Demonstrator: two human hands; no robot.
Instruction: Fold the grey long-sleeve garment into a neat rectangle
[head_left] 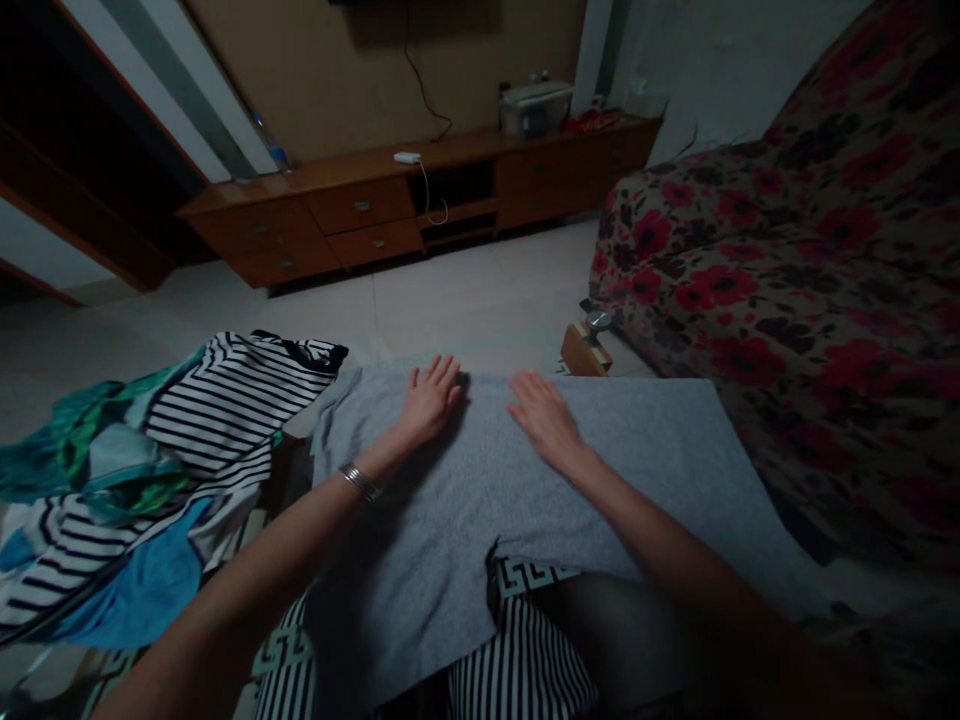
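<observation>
A grey knit garment (480,490) lies spread out flat in front of me, its far edge near my fingertips. My left hand (429,402) rests palm down on it, fingers apart and holding nothing, with a silver bracelet (360,482) on the wrist. My right hand (546,420) lies flat on the same cloth a little to the right, also holding nothing. To the left of my left forearm sits a heap of black-and-white striped and blue-green clothing (157,470), touching the grey garment's left edge.
A black-and-white striped fabric (525,660) lies under the grey garment at the bottom. A red floral sofa (780,300) fills the right side. A small wooden block with a metal dial (589,345) stands by it. A wooden sideboard (360,215) stands beyond the tiled floor.
</observation>
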